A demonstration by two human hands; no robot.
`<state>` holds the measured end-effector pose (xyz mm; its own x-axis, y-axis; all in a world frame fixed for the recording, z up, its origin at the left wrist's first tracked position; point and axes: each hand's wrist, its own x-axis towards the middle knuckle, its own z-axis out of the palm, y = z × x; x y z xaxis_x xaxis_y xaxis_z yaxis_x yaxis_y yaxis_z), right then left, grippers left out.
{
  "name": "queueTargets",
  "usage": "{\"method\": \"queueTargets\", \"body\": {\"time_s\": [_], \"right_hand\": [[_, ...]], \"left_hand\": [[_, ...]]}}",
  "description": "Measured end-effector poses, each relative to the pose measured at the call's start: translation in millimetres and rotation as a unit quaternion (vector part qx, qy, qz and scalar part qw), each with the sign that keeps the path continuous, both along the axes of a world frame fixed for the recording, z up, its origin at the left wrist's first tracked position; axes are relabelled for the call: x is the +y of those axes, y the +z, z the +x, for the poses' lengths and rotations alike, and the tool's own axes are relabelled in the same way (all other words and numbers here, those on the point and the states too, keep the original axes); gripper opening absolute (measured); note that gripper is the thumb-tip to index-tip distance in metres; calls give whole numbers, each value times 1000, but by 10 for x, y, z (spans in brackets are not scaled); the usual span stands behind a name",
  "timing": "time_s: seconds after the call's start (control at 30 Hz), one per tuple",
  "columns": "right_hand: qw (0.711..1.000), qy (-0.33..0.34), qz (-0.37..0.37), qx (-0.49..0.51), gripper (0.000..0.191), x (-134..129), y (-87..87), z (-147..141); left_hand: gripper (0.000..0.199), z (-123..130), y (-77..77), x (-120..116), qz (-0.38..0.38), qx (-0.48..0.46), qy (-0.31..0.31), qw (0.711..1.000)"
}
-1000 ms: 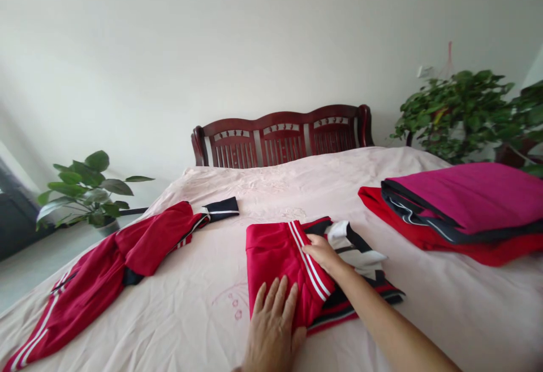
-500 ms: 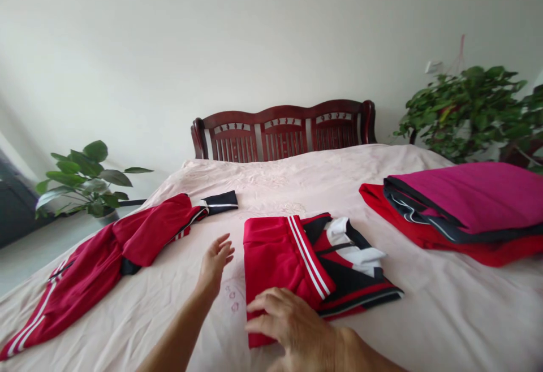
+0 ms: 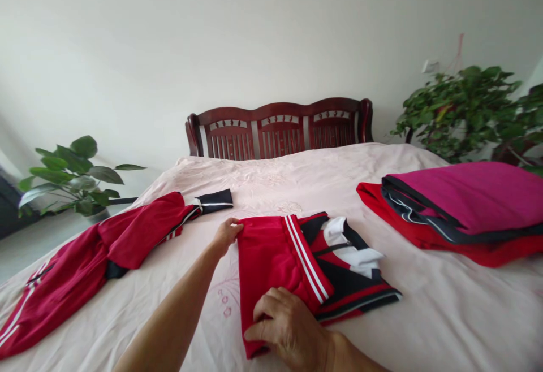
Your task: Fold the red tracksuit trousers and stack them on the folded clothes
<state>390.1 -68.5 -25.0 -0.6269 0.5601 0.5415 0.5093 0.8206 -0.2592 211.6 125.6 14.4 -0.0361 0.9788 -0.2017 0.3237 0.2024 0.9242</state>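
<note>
A folded red track jacket (image 3: 265,264) with two white stripes lies in front of me on the bed. Its navy, red and white part with a short zip shows on the right side. My left hand (image 3: 227,235) pinches the far left corner of the fold. Near the close left corner, my right hand (image 3: 291,327) is curled with its fingers gripping the red cloth; the thumb is partly hidden. To the left a second red garment (image 3: 136,230) with white stripes and a navy cuff lies loosely spread out.
A stack of folded clothes (image 3: 470,197), magenta on top with navy and red below, sits at the right. The pale pink bedsheet (image 3: 190,298) has wrinkles. Behind stands a dark wooden headboard (image 3: 280,112). Leafy plants (image 3: 80,174) flank the bed on both sides.
My left hand has moved from above the sheet to the jacket's far left corner and closed on it. My right hand has closed on the near part. The jacket's left edge has shifted slightly left.
</note>
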Motion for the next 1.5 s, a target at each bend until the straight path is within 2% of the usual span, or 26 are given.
{"method": "queueTargets", "body": {"time_s": [0.1, 0.2, 0.27, 0.33, 0.4, 0.43, 0.53, 0.6, 0.67, 0.7, 0.8, 0.87, 0.93, 1.03, 1.13, 1.2, 1.3, 1.37, 1.5], "right_hand": [[999, 30, -18, 7, 15, -20, -34, 28], [998, 28, -49, -5, 14, -37, -84, 35], [995, 29, -91, -12, 14, -58, -42, 46], [987, 56, -153, -1, 19, -93, 107, 72], [971, 76, -220, 47, 32, -120, 346, 101], [964, 64, -244, 81, 37, -116, 478, 110], [955, -62, -235, 167, 47, 33, 792, 97], [957, -153, -181, 164, 53, 247, 850, 78], [957, -223, -137, 122, 60, 499, 767, 89], [953, -252, -138, 92, 62, 617, 685, 113], [923, -315, -222, 12, 70, 874, 388, 243], [906, -329, -267, -14, 72, 951, 232, 334], [903, -334, -269, -22, 73, 976, 149, 393], [903, -336, -267, -21, 72, 974, 128, 414], [903, -337, -267, -19, 72, 975, 134, 398], [903, -336, -266, -19, 73, 983, 123, 390], [904, -337, -263, -14, 75, 1000, 100, 391], [903, -342, -260, -14, 75, 1000, 98, 391], [901, -349, -257, 3, 71, 945, 135, 317]], "left_hand": [[33, -39, -33, 53, 0, 36, 22, 999], [36, -59, -70, 73, 2, 76, 39, 996], [38, -58, -73, 68, 21, 107, 45, 993], [41, -41, -49, 42, 56, 143, 48, 987], [45, 8, -19, -22, 103, 182, 45, 977], [47, 48, -12, -75, 128, 201, 38, 970], [56, 218, -64, -313, 187, 251, -7, 950], [58, 334, -154, -501, 204, 275, -50, 938], [56, 408, -255, -656, 208, 290, -84, 930], [55, 424, -300, -710, 206, 295, -94, 928], [57, 397, -382, -769, 199, 299, -97, 928], [60, 344, -398, -762, 189, 249, -70, 947], [65, 288, -394, -767, 177, 174, -30, 968], [66, 219, -364, -873, 156, 85, 15, 984], [51, 184, -307, -1111, 96, -47, 27, 994], [42, 190, -256, -1298, 13, -192, 18, 981], [35, 239, -190, -1517, -101, -348, 11, 932], [37, 273, -169, -1592, -110, -366, 22, 924], [47, 227, -140, -1614, -81, -366, 34, 926]]}}
